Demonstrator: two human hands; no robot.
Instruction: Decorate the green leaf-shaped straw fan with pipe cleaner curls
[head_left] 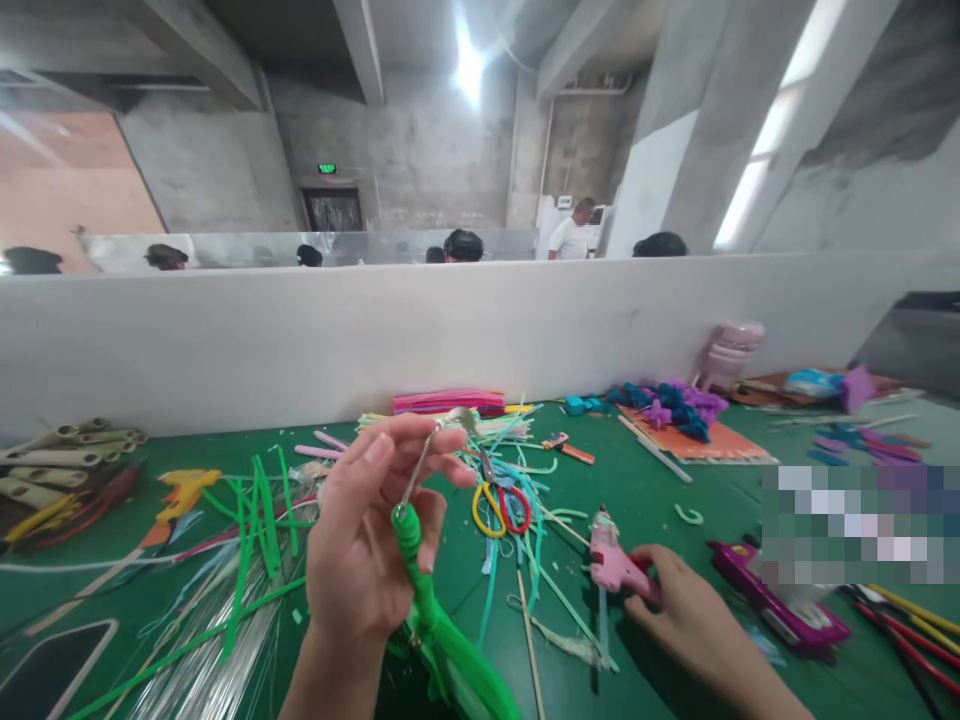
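My left hand (349,560) is raised in front of me, its fingers curled around a bright green wrapped stem (426,600) that widens toward the bottom edge of the view. A thin cord (421,465) comes out of the stem's top and runs up over my fingers. Low over the table, my right hand (686,615) grips the handle of a pink glue gun (609,560), whose nozzle points up and away from me. A clear glue stick (603,625) appears below the gun. Between the hands lie scissors (492,484) with yellow and red handles, on a heap of pale green strips.
To the left are green strips (262,515), clear filaments (199,650), a yellow glue gun (187,488), cardboard-like tubes (64,455) and a phone (56,675). A magenta device (780,600) stands at right. Behind the green table (562,500) rises a white partition (300,345); other people are beyond.
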